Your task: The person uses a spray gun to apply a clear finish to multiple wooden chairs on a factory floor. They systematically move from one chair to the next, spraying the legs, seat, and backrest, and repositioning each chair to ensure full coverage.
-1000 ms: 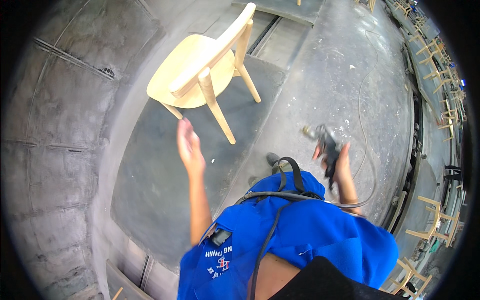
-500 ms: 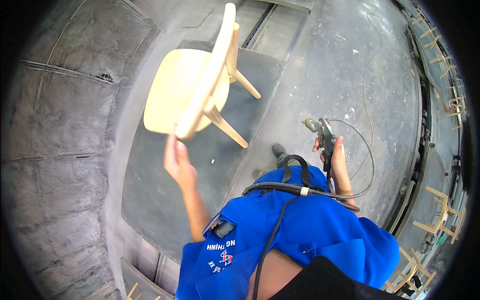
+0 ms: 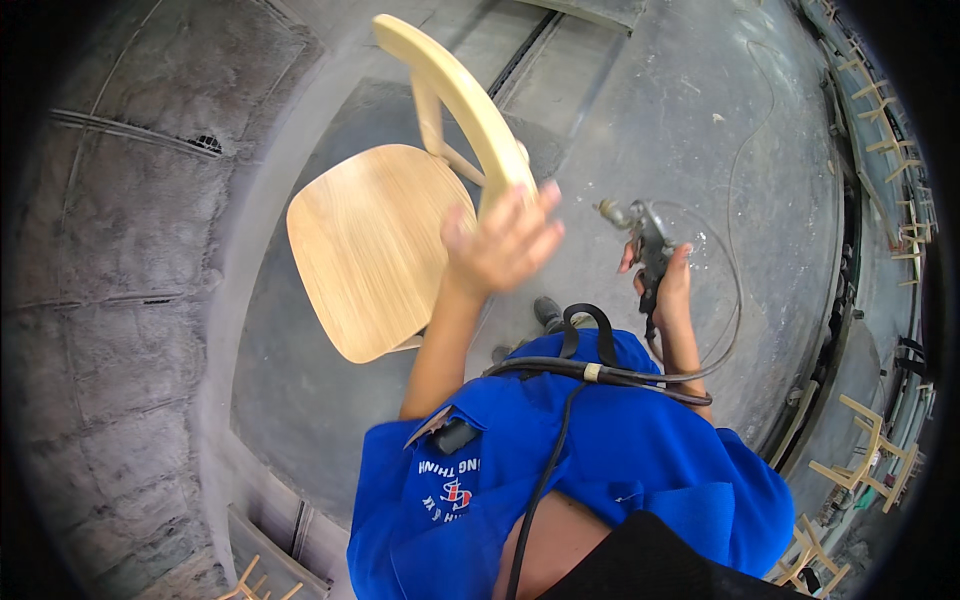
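Note:
A pale wooden chair with a rounded seat [image 3: 375,250] stands left of centre, its curved backrest [image 3: 455,85] rising toward me. At the near end of that backrest is my left hand [image 3: 500,245], thumb and fingers spread either side of the wood; whether it touches cannot be made out. My right hand [image 3: 674,298] is wrapped round the handle of a dark spray gun [image 3: 654,250], whose nozzle points left, toward the chair. From the gun a thin hose [image 3: 738,270] loops back to my waist. Most of the chair's legs are hidden under the seat.
A dark flat panel [image 3: 290,400] lies under the chair. Coated grey wall panels [image 3: 130,230] line the left side. Along the right run a floor edge [image 3: 850,250] and several wooden chair frames [image 3: 865,450]. Another hose trails over the concrete floor [image 3: 690,120].
The chair has turned, its backrest swinging so the far end moved left and the near end right. My left hand followed rightward and its fingers spread. The spray gun barely shifted.

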{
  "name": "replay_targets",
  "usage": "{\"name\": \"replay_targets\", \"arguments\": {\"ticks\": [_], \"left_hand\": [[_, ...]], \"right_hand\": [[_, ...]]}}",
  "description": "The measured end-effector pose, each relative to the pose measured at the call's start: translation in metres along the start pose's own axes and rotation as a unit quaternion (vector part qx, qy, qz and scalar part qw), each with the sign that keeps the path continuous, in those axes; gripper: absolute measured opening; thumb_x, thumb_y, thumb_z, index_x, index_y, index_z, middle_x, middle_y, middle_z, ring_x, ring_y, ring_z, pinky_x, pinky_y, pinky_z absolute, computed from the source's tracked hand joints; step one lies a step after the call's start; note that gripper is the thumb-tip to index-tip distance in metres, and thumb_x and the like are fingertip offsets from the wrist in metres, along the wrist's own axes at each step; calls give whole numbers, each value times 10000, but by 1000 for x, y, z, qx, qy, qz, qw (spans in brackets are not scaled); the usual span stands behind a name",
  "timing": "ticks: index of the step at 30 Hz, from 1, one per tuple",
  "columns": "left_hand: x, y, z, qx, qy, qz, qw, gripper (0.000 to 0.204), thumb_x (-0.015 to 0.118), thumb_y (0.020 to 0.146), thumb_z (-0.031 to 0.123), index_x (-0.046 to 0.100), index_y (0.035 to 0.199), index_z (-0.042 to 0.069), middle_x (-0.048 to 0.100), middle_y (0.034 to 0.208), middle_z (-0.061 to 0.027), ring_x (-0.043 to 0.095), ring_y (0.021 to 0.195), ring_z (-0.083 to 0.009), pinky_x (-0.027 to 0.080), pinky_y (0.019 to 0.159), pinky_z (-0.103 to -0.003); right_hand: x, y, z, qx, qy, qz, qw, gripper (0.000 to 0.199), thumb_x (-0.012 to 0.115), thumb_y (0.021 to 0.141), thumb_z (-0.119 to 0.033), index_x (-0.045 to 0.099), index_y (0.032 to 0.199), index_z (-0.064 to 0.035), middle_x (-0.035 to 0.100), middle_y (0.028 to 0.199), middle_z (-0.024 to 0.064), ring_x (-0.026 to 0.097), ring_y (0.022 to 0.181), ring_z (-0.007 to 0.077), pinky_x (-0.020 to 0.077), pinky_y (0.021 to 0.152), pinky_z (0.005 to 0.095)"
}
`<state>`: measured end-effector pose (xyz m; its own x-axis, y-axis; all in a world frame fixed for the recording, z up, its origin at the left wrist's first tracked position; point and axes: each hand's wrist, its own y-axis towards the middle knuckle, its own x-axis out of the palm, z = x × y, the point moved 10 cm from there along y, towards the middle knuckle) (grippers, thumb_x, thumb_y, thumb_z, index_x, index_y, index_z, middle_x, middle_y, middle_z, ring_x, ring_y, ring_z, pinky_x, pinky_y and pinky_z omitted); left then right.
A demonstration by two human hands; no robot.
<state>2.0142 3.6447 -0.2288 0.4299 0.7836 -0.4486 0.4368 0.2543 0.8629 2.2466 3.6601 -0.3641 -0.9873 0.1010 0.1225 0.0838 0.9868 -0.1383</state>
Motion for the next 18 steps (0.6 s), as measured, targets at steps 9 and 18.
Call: {"name": "replay_targets", "arguments": {"ticks": [9,18], "left_hand": [[67,-81,-147,-482,-235,53,843,342,684,948,159,605,1237,-5,644,1254,-183,569,1222,-324,365,1100,-426],[-45,-411,75,-757,-320,-348,452,476,538,1047,409,627,1249,-14,675,1190,-135,638,1096,-181,482,984,-328]], "right_hand": [[28,39,-142,-325,-145,-18,935,1001,369,905,-837,617,1243,72,648,859,74,604,744,117,414,533,251],[64,69,-83,-169,55,-152,972,1040,287,890,-870,605,1244,54,675,902,99,652,779,167,433,523,245]]}}
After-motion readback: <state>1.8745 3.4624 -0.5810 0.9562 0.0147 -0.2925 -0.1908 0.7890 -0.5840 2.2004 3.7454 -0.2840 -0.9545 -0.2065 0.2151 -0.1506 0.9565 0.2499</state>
